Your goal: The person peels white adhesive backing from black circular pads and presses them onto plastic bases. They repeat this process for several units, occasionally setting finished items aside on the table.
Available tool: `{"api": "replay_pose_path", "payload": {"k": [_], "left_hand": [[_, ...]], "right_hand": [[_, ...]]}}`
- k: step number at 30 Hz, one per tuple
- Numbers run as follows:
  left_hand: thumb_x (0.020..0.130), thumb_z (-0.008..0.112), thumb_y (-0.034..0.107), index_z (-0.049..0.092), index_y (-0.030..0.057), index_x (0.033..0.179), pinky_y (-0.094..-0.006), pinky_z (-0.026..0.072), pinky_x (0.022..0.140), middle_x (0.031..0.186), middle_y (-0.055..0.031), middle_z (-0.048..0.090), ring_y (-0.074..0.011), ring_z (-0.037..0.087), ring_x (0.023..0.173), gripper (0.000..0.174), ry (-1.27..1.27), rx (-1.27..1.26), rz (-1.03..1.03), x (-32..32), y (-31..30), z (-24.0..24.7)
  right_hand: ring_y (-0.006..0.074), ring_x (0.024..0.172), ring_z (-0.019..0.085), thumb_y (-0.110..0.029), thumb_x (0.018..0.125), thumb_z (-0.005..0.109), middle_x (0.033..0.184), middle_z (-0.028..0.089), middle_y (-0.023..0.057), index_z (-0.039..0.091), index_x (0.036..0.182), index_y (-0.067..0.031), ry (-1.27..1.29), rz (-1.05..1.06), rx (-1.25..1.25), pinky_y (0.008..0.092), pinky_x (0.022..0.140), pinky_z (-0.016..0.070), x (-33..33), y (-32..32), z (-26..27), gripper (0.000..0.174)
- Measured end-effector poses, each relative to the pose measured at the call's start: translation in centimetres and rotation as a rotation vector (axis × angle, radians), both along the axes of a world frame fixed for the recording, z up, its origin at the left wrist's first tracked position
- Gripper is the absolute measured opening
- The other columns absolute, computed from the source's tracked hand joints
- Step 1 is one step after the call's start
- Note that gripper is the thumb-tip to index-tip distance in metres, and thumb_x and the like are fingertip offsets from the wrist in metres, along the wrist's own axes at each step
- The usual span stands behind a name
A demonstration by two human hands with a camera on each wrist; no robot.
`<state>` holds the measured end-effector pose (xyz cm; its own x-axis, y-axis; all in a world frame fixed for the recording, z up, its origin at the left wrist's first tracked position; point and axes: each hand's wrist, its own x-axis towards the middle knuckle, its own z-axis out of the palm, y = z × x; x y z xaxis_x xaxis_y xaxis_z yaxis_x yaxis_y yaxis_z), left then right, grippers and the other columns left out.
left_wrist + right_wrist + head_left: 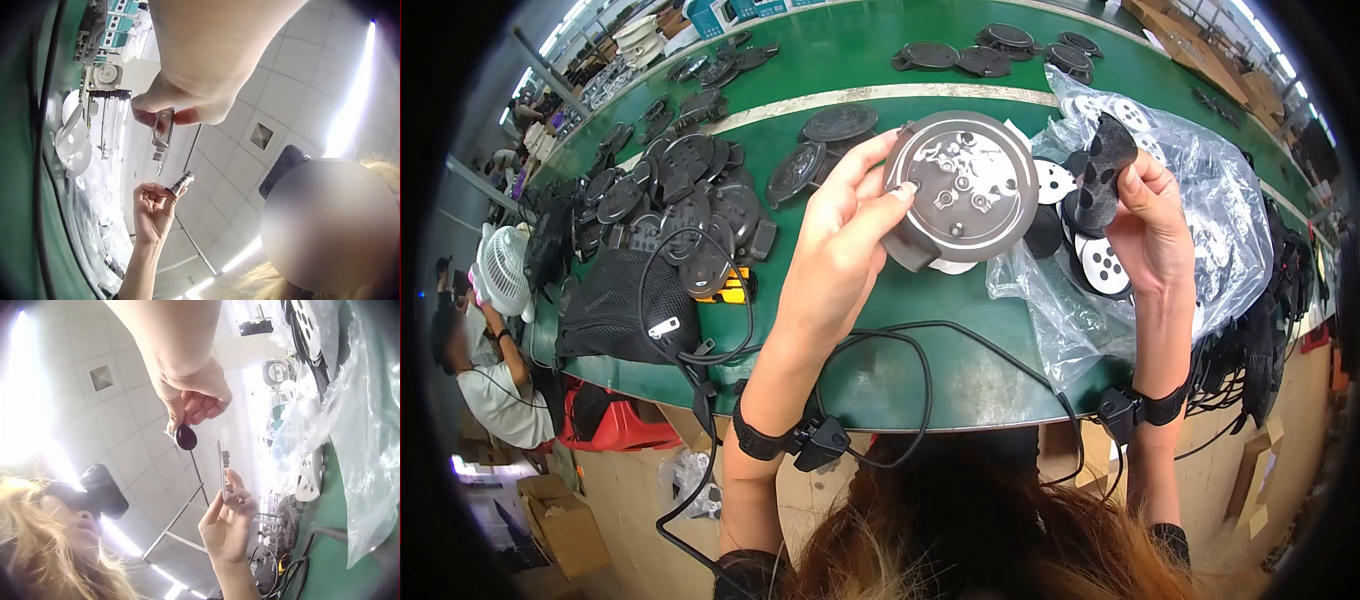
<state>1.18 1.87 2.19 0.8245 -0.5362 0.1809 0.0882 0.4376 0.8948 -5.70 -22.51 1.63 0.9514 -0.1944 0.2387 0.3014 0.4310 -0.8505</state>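
A round dark grey plastic cover (1000, 225), with small holes and posts on its face and a tab at its lower edge, is held up over the green table. My left hand (835, 235) grips it by its left edge, thumb on the face. The left wrist view shows the cover (161, 134) nearly edge-on. Between thumb and fingers my right hand (1155, 225) pinches a thin dark pad (1108, 160) with round holes, bent into a curl. The right wrist view shows this pad (185, 438) apart from the cover (221, 469).
White round pads with holes (1103, 265) lie at a clear plastic bag (1225, 220) on the right. Dark round covers (685, 185) are heaped at left, near a black mesh pouch (625, 310) and a yellow object (730, 288). A black cable (925, 380) loops along the front.
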Motion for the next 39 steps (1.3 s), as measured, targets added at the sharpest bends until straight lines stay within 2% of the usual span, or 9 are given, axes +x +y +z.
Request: {"api": "replay_pose_path", "payload": {"k": [6, 11, 13, 20, 22, 26, 31, 34, 39], "left_hand": [[0.086, 0.050, 0.004, 0.032, -0.0080, 0.127, -0.0292, 0.0395, 0.092, 0.117, -0.0155, 0.052, -0.0175, 0.051, 0.106, 0.047, -0.107, 0.023, 0.016, -0.3, -0.1, 0.3], [0.085, 0.050, 0.002, 0.031, -0.0083, 0.128, -0.0295, 0.0428, 0.089, 0.117, -0.0167, 0.052, -0.0187, 0.052, 0.106, 0.049, -0.083, 0.011, -0.004, -0.6, -0.1, 0.3], [0.083, 0.056, 0.001, 0.033, -0.0076, 0.127, -0.0283, 0.0423, 0.089, 0.115, -0.0163, 0.052, -0.0157, 0.052, 0.101, 0.050, -0.029, 0.002, -0.043, -0.6, 0.0, 0.3], [0.080, 0.060, 0.003, 0.040, -0.0068, 0.123, -0.0269, 0.0437, 0.086, 0.110, -0.0149, 0.056, -0.0148, 0.054, 0.098, 0.048, -0.011, 0.066, -0.080, -0.9, -0.1, 0.4], [0.082, 0.054, 0.004, 0.038, -0.0076, 0.125, -0.0258, 0.0468, 0.082, 0.112, -0.0166, 0.056, -0.0163, 0.057, 0.098, 0.047, -0.071, 0.108, -0.089, -0.9, -0.2, 0.2], [0.082, 0.054, 0.003, 0.041, -0.0086, 0.123, -0.0262, 0.0464, 0.084, 0.111, -0.0171, 0.057, -0.0165, 0.058, 0.097, 0.044, -0.076, 0.115, -0.106, -0.9, -0.3, 0.2], [0.078, 0.062, 0.003, 0.048, -0.0096, 0.116, -0.0253, 0.0449, 0.084, 0.107, -0.0147, 0.058, -0.0141, 0.056, 0.096, 0.042, -0.007, 0.107, -0.085, -1.0, -0.3, 0.5], [0.081, 0.056, 0.003, 0.046, -0.0091, 0.118, -0.0273, 0.0460, 0.086, 0.108, -0.0175, 0.058, -0.0171, 0.059, 0.097, 0.040, -0.061, 0.131, -0.086, -1.1, -0.3, 0.3], [0.081, 0.057, 0.003, 0.047, -0.0091, 0.117, -0.0271, 0.0460, 0.085, 0.106, -0.0167, 0.059, -0.0163, 0.059, 0.095, 0.039, -0.070, 0.152, -0.102, -1.2, -0.3, 0.4]], "right_hand": [[0.0051, 0.065, 0.048, -0.005, 0.076, 0.068, 0.071, 0.057, -0.0015, 0.063, 0.080, -0.0035, 0.001, 0.018, -0.046, 0.0192, 0.063, 0.0375, -0.2, 0.6, 0.2, 0.007], [0.0054, 0.066, 0.048, -0.005, 0.075, 0.068, 0.074, 0.058, 0.0002, 0.063, 0.079, -0.0030, 0.000, 0.063, -0.068, 0.0193, 0.061, 0.0379, -0.4, 1.3, 0.4, 0.007], [0.0055, 0.065, 0.049, -0.004, 0.075, 0.068, 0.074, 0.058, 0.0006, 0.063, 0.078, -0.0027, 0.001, 0.070, -0.041, 0.0193, 0.060, 0.0379, -0.5, 1.6, 0.8, 0.006], [0.0102, 0.072, 0.058, 0.000, 0.073, 0.067, 0.080, 0.064, 0.0075, 0.065, 0.082, 0.0002, 0.021, 0.105, -0.109, 0.0210, 0.069, 0.0450, -0.5, 1.7, 1.1, 0.010], [0.0128, 0.075, 0.061, 0.000, 0.072, 0.068, 0.082, 0.065, 0.0106, 0.064, 0.083, 0.0024, 0.090, 0.122, -0.147, 0.0225, 0.072, 0.0471, -0.7, 2.1, 1.4, 0.012], [0.0134, 0.075, 0.061, -0.002, 0.072, 0.068, 0.083, 0.065, 0.0110, 0.064, 0.084, 0.0040, 0.151, 0.105, -0.248, 0.0230, 0.073, 0.0476, -0.7, 2.9, 1.4, 0.014], [0.0131, 0.076, 0.061, -0.001, 0.072, 0.068, 0.083, 0.065, 0.0107, 0.064, 0.085, 0.0043, 0.175, 0.103, -0.259, 0.0224, 0.073, 0.0469, -0.7, 3.1, 1.6, 0.014], [0.0131, 0.075, 0.061, -0.002, 0.072, 0.068, 0.082, 0.065, 0.0108, 0.064, 0.085, 0.0043, 0.177, 0.077, -0.282, 0.0223, 0.072, 0.0469, -0.7, 3.2, 1.5, 0.014], [0.0125, 0.074, 0.061, -0.003, 0.072, 0.069, 0.080, 0.065, 0.0104, 0.064, 0.084, 0.0045, 0.209, 0.073, -0.345, 0.0221, 0.071, 0.0469, -0.6, 3.3, 1.5, 0.015]]}}
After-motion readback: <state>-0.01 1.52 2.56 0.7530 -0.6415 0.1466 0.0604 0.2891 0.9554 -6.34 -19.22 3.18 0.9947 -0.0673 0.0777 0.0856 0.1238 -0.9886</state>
